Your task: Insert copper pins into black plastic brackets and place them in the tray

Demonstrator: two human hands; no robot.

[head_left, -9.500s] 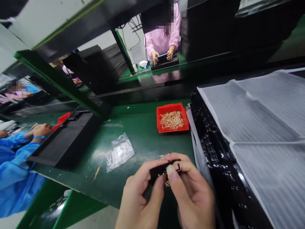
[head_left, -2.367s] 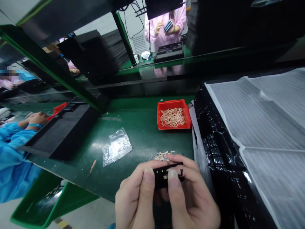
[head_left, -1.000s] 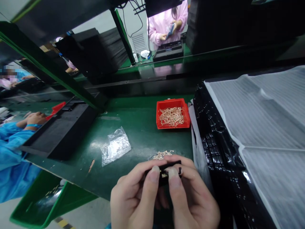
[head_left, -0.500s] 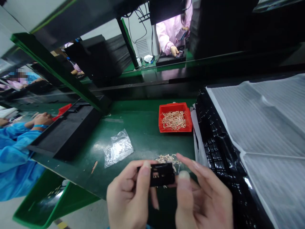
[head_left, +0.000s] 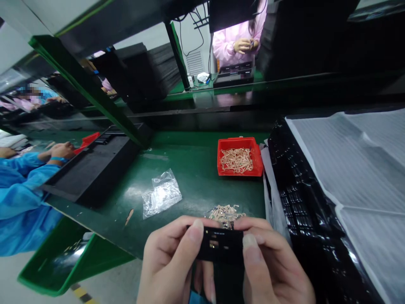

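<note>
Close in front of me, a small flat black rectangular part (head_left: 220,245) with a few little cut-outs and metallic spots is held between both hands. My left hand (head_left: 177,257) is closed on its left end, thumb on the near face. My right hand (head_left: 272,261) pinches the right end the same way, with thumb and bent fingers. Just beyond the part lies a loose pile of small pale strip-like pieces (head_left: 225,212) on the green bench. Farther back a red bin (head_left: 239,173) holds many similar thin pieces.
A clear plastic bag (head_left: 163,195) lies left on the green bench (head_left: 190,160). Black trays under white sheeting (head_left: 363,169) fill the right. At left are a black foam tray (head_left: 91,169), a green crate (head_left: 53,283) and a blue-sleeved person (head_left: 25,185). A pink-clad person (head_left: 232,42) works opposite.
My right hand, its fingers stretched out before, has closed on the right end of the black part. The view has shifted slightly left. The person opposite has raised and joined both hands.
</note>
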